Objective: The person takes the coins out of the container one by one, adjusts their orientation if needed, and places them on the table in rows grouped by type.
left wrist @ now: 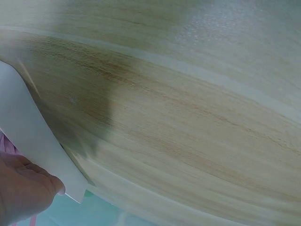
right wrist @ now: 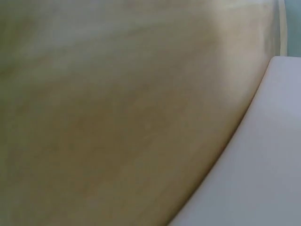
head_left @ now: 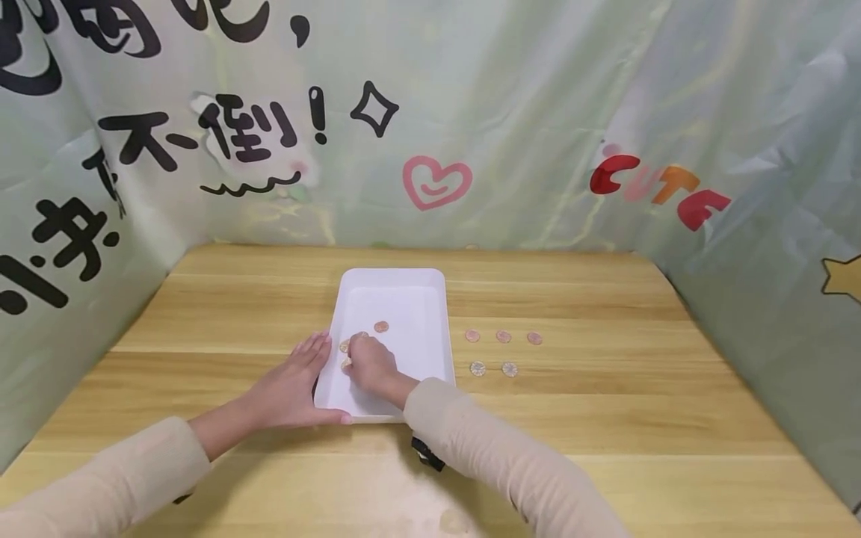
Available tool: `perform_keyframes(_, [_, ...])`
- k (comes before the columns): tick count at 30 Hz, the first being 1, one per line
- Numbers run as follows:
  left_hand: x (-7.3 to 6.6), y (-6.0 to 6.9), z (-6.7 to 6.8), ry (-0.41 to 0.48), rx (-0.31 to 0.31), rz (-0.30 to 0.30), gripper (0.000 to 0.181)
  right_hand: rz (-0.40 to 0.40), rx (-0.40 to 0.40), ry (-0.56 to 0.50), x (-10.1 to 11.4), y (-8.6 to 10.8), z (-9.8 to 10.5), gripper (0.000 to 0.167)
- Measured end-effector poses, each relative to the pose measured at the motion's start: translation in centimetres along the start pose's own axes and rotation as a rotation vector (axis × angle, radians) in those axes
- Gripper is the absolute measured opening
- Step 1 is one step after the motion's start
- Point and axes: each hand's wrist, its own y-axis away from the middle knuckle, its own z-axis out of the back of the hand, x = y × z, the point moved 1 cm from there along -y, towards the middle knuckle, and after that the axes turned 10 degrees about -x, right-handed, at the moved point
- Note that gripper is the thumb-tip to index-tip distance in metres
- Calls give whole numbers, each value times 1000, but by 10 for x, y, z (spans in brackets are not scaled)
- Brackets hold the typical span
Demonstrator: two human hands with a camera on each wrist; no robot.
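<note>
A white tray lies on the wooden table. Against its left side rests my left hand, fingers straight and thumb along the front edge; part of that hand shows beside the tray in the left wrist view. Inside the tray, my right hand is lowered over the left part with its fingers bent, close to several small coins. Its fingertips are hidden, so whether they hold a coin cannot be seen. A copper-coloured coin lies beyond this hand. The right wrist view shows only tray and table.
Right of the tray, on the table, three copper-coloured coins lie in a row. Nearer the front are two silvery coins. A printed curtain encloses the table at the back and sides.
</note>
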Motion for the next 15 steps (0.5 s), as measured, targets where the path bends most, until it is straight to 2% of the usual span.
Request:
perform_keyframes(10, [-2,-2,0,-2,14,17,120,-74,-29,-251,-13,-1,8,15])
perform_keyframes(15, [-2,-2,1,-13,15,13,119,-181,14,-369,-18,0,18,15])
